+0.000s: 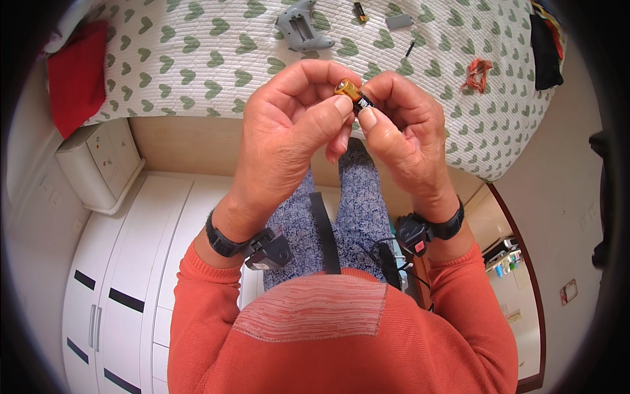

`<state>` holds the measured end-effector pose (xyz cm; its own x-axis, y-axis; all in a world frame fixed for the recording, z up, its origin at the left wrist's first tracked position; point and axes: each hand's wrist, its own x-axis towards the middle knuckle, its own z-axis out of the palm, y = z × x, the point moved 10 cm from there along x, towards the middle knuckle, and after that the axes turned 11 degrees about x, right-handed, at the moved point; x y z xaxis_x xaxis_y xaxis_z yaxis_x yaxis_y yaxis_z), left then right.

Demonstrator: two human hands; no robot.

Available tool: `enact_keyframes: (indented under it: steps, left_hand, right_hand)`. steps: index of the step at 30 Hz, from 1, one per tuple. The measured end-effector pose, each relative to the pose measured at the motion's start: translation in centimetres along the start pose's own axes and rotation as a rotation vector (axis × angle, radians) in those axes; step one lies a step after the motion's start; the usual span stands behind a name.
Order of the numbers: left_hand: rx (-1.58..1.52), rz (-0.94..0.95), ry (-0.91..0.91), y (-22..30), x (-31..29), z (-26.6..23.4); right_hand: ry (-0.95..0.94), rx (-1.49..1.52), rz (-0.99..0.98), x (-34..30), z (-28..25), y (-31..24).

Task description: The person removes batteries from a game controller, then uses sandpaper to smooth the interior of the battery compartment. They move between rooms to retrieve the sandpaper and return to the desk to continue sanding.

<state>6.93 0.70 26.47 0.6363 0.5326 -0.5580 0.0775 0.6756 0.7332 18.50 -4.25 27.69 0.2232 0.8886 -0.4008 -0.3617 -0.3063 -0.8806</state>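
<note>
Batteries [348, 90], two; one in fingers [314, 73]

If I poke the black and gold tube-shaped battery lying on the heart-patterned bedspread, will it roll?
The black and gold battery might roll sideways, since it looks round. The white quilted bedspread with green hearts looks puckered, so it probably won't go far.
</note>
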Motion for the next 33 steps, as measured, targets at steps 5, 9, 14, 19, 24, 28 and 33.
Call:
enact_keyframes:
  steps: [5,9,14,19,24,28,33]
  left_hand:
    - [-0.093,0.010,-0.022,-0.1,0.1,0.3]
    - [-0.088,0.022,-0.014,-0.4,0.4,0.2]
    - [-0.020,0.035,0.022,-0.8,0.9,-0.4]
    - [0.018,0.077,0.014,-1.4,1.3,-0.6]
    - [0.014,0.118,-0.024,-1.4,1.5,-0.2]
    - [0.012,0.140,0.056,-1.2,1.4,-0.1]
    - [0.121,0.061,0.054,-2.1,1.5,0.0]
  right_hand:
    - [0.052,0.056,-0.013,-0.3,0.1,0.0]
    - [0.121,0.188,-0.037,-0.7,0.2,0.5]
    - [0.105,-0.167,-0.217,-0.3,-0.1,0.0]
    - [0.084,-0.393,-0.380,-0.7,-0.6,-0.9]
    - [0.098,-0.075,-0.220,-0.8,-1.6,0.7]
    - [0.122,0.016,-0.126,-1.0,-1.8,1.6]
    - [0.122,0.003,-0.004,-0.9,-2.1,2.6]
